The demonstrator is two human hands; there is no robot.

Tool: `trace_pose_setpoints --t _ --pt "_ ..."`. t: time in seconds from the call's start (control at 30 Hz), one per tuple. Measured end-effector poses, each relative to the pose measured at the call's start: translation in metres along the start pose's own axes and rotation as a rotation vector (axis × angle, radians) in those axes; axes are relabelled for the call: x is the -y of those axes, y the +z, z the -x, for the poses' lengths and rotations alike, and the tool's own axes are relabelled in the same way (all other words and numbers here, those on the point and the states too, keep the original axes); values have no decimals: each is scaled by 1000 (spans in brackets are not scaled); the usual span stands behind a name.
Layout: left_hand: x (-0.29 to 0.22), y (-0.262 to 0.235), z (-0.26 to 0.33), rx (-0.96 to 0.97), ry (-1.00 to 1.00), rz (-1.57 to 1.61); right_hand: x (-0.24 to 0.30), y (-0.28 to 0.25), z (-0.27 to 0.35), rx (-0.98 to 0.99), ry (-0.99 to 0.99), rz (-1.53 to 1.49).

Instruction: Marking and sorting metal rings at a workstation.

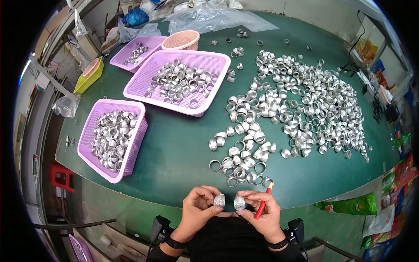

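Note:
At the table's front edge my left hand (pixel 198 210) pinches a short silver metal ring (pixel 219 200) between thumb and fingers. Level with it, my right hand (pixel 264 214) grips a second silver ring (pixel 239 202) with a ridged side. A red pen (pixel 262 207) with a yellow end is also tucked in my right hand, slanting up past the fingers. The two held rings are apart, side by side. Just beyond my hands lies a loose cluster of similar metal rings (pixel 240 171). Some fingers of both hands are hidden behind the rings.
A large heap of metal rings (pixel 323 107) spreads over the right of the green table (pixel 174 144). Three lilac baskets (pixel 142 131) on the left hold more rings. A pink round basket (pixel 192 43) and clear plastic sheeting (pixel 218 19) are at the back.

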State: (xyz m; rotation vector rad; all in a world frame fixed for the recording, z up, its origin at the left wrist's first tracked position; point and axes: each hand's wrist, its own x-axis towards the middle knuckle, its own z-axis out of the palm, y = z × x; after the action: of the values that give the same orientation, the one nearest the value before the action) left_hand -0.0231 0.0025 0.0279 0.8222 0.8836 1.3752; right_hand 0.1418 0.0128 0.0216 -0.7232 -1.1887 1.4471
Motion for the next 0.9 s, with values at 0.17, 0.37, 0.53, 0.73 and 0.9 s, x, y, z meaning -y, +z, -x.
trace_pose_setpoints --t 0.17,0.37,0.53,0.73,0.9 --pt "7 4 5 44 115 8 2 12 -9 82 -50 36" --pt "-4 7 5 88 74 -160 0 7 -7 24 -42 -23" --pt "0 5 -1 117 172 -217 1 5 -9 -5 -37 -22" --pt "1 6 -6 143 174 -229 -1 3 -11 -12 -5 -31" --pt "0 7 -3 51 -40 26 -1 2 -14 -77 15 -77"
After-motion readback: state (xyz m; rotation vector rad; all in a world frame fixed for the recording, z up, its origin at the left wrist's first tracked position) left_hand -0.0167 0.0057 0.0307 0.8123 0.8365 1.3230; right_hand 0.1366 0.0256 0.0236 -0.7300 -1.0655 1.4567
